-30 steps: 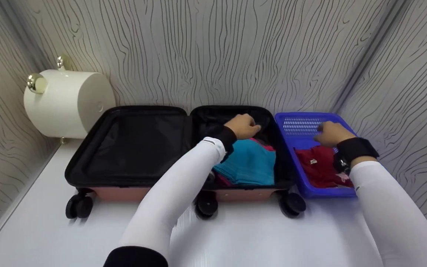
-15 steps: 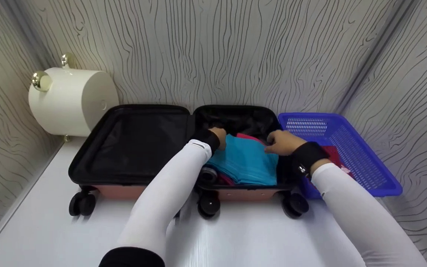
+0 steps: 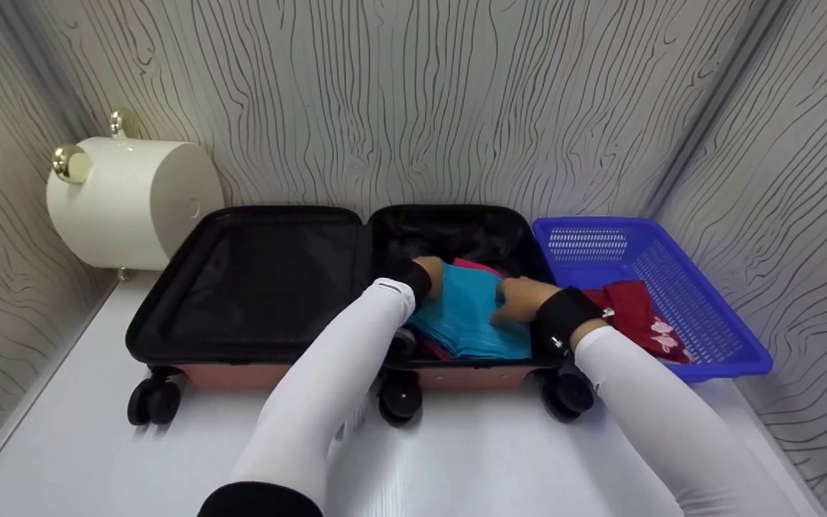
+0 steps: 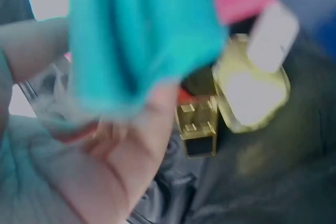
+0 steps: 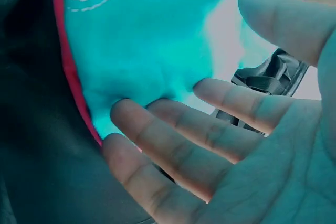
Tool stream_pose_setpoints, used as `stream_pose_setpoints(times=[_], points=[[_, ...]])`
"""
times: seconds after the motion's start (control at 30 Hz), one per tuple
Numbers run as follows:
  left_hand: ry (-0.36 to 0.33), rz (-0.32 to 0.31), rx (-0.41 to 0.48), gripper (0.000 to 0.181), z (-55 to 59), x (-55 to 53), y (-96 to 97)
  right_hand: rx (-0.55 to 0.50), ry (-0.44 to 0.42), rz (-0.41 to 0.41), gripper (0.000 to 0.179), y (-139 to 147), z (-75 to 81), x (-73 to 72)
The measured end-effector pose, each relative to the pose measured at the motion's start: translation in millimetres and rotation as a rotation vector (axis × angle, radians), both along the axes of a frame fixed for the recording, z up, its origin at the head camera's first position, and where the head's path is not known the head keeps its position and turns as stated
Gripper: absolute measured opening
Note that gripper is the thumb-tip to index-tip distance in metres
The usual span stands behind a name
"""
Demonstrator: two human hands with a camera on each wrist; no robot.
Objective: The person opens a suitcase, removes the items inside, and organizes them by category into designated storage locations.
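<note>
Folded teal cloth (image 3: pixel 467 316) lies in the right half of an open suitcase (image 3: pixel 263 280). A strip of pink cloth (image 3: pixel 477 266) shows at its back edge. At the cloth's left side, my left hand (image 3: pixel 431 274) grips its edge; in the left wrist view the teal fabric (image 4: pixel 142 35) hangs blurred between thumb and fingers. My right hand (image 3: pixel 521 300) is at the right side of the cloth. Seen from the right wrist, its fingers (image 5: pixel 173 150) are extended, with the tips against the stitched teal fabric (image 5: pixel 147 35) near a pink edge.
Right of the suitcase stands a blue basket (image 3: pixel 586 222) with a red garment (image 3: pixel 629 305) in it. Gold-coloured objects (image 4: pixel 198 124) lie under the cloth. A roll-shaped white holder (image 3: pixel 133 201) is on the left wall. Black suitcase wheels (image 3: pixel 399 398) face the front.
My right hand has come from above the basket leftward onto the teal cloth. My left hand has moved down and left to the cloth's left edge. The red garment is still in the basket.
</note>
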State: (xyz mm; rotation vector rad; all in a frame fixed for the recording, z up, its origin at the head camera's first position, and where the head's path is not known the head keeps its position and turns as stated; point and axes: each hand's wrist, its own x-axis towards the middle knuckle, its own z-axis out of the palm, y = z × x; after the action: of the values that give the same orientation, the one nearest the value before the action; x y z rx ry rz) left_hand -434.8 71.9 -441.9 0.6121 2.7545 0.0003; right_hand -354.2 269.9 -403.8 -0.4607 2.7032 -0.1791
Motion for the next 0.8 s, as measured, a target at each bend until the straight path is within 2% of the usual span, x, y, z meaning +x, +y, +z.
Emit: stream_pose_setpoints(times=[0.03,0.1,0.13,0.17,0.23,0.27,0.3,0.33,0.37,0.47,0.5,0.53,0.57,0.6,0.67,0.7,0.73,0.8], points=[[0.011,0.020,0.025,0.014,-1.2,0.5,1.4,-0.001,0.001,0.003,0.061,0.3,0.4,-0.1],[0.057,0.048,0.135,0.013,-16.2,-10.7,2.5,-0.005,-0.003,0.003,0.060,0.9,1.1,-0.4],[0.030,0.063,0.176,0.012,-20.3,-18.0,5.5,-0.007,-0.003,0.004,0.060,1.4,1.3,-0.7],[0.028,0.081,0.220,0.010,-19.7,-18.8,5.9,-0.007,-0.003,0.005,0.060,1.6,1.4,-1.1],[-0.018,0.133,0.287,0.010,-10.2,-15.7,5.2,-0.009,-0.003,0.010,0.060,2.1,1.3,-1.5],[-0.012,0.157,0.326,0.012,-3.6,-10.9,3.3,-0.010,-0.004,0.011,0.060,2.2,1.1,-1.8],[-0.027,0.176,0.343,0.012,6.1,-4.6,2.9,-0.013,-0.006,0.010,0.061,2.5,0.5,-2.1],[-0.037,0.207,0.344,0.012,23.9,9.8,2.4,-0.015,-0.008,0.008,0.061,3.1,0.0,-2.2],[-0.021,0.222,0.367,0.010,27.1,11.6,2.4,-0.018,-0.010,0.006,0.061,3.7,-0.5,-2.3],[0.036,0.213,0.497,0.028,-13.1,-30.7,9.7,-0.026,-0.013,-0.003,0.061,4.9,-2.4,-2.9],[0.012,0.212,0.518,0.033,-17.6,-38.7,12.1,-0.029,-0.014,-0.008,0.061,5.3,-3.0,-3.3],[0.003,0.223,0.539,0.037,-17.8,-41.3,14.3,-0.030,-0.012,-0.011,0.060,5.7,-3.4,-3.7],[-0.017,0.228,0.563,0.041,-26.0,-51.3,16.9,-0.031,-0.007,-0.007,0.059,6.0,-3.7,-4.2],[-0.042,0.239,0.588,0.043,-25.5,-52.2,17.9,-0.031,-0.004,-0.008,0.058,6.2,-4.1,-4.7],[-0.104,0.282,0.615,0.048,14.8,-14.3,12.5,-0.030,0.002,-0.004,0.056,6.5,-4.2,-5.4],[-0.137,0.306,0.613,0.057,32.1,2.9,10.9,-0.030,0.004,-0.001,0.055,6.7,-3.7,-5.4],[-0.148,0.316,0.634,0.066,38.5,10.9,9.8,-0.029,0.007,0.006,0.054,6.5,-3.1,-5.3],[-0.200,0.295,0.685,0.083,51.1,26.9,5.1,-0.030,0.003,0.009,0.053,6.0,-2.0,-4.5]])
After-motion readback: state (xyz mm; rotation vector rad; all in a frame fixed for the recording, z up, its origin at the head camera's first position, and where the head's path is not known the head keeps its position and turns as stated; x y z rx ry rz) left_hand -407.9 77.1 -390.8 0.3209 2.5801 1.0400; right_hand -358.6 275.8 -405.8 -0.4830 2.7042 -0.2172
